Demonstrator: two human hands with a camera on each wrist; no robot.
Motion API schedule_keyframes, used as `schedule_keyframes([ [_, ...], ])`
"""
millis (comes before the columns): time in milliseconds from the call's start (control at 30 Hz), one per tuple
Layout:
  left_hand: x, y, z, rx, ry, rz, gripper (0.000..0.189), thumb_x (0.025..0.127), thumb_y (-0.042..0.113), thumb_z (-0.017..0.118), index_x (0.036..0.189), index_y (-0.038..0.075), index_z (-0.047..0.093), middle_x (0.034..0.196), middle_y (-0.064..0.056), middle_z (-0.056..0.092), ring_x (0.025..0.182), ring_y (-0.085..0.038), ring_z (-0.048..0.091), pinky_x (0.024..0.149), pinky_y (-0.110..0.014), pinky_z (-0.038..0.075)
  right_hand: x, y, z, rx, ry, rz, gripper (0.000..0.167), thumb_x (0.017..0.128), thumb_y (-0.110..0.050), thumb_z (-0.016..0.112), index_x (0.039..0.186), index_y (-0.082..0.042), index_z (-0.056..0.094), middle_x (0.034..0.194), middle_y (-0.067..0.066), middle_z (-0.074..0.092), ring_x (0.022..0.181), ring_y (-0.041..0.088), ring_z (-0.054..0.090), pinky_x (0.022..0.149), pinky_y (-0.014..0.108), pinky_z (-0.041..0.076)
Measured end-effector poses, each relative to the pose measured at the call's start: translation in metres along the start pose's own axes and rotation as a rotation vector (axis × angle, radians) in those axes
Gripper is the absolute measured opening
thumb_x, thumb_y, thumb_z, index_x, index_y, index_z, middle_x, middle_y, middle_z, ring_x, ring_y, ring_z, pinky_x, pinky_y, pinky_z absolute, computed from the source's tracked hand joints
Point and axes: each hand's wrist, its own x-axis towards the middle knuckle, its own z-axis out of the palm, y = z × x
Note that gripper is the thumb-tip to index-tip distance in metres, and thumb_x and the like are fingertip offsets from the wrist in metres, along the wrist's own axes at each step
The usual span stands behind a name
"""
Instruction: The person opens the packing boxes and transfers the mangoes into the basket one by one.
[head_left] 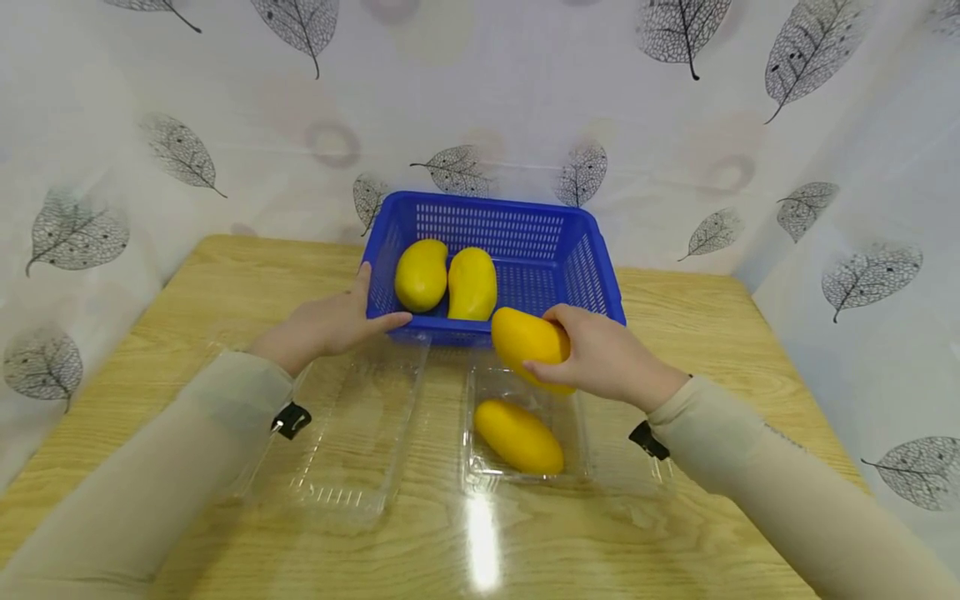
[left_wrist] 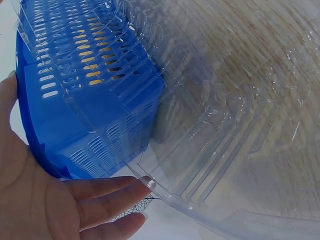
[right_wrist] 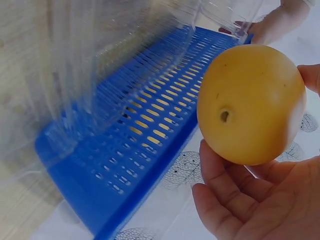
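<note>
My right hand [head_left: 611,358] grips a yellow mango [head_left: 528,350], thumb on the near side, just in front of the blue basket's [head_left: 491,201] front rim. The right wrist view shows the mango's stem end toward the camera. Below it, one mango [head_left: 517,437] lies in a clear plastic container [head_left: 471,467]. Two more mangoes, a left one [head_left: 422,275] and a right one [head_left: 472,283], sit in the basket's left half. At the basket's front left corner rests my left hand [head_left: 318,327], thumb along the front rim and fingers extended at the side.
To the left, another clear plastic container [head_left: 352,450] stands on the wooden table [head_left: 247,275], in front of the basket. Clear plastic [head_left: 630,475] also extends right of the mango's container. A leaf-patterned curtain [head_left: 487,100] hangs behind the table and along its sides.
</note>
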Motion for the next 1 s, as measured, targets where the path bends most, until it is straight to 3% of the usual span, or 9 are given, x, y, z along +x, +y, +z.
schedule_keyframes([
  [367,-0.002,0.001,-0.001,-0.015,0.006,0.001,0.118,0.073,0.086,0.022,0.143,0.001,-0.021,0.144,-0.029,0.025,0.125,-0.044,0.037,0.089,-0.055,0.041,0.005,-0.002,-0.009,0.005,-0.004,0.014,0.057,0.077,-0.046,0.069,0.114,-0.005,0.055,0.089,0.002,0.059,0.070,0.016,0.053,0.062,0.031,0.045],
  [633,-0.001,0.001,-0.001,-0.005,0.007,-0.001,0.118,0.073,0.086,0.022,0.143,0.001,-0.021,0.144,-0.029,0.027,0.124,-0.044,0.039,0.081,-0.050,0.046,0.010,0.002,-0.014,0.032,0.001,0.046,0.057,0.078,-0.049,0.067,0.113,-0.005,0.055,0.089,0.003,0.059,0.071,0.017,0.054,0.063,0.031,0.046],
  [1000,-0.002,0.000,0.001,-0.024,0.010,-0.003,0.119,0.072,0.087,0.022,0.142,0.002,-0.022,0.145,-0.028,0.024,0.125,-0.044,0.037,0.087,-0.054,0.042,0.015,0.005,-0.018,0.037,-0.008,0.075,0.061,0.079,-0.050,0.066,0.116,-0.003,0.053,0.091,0.005,0.060,0.072,0.019,0.054,0.063,0.032,0.047],
])
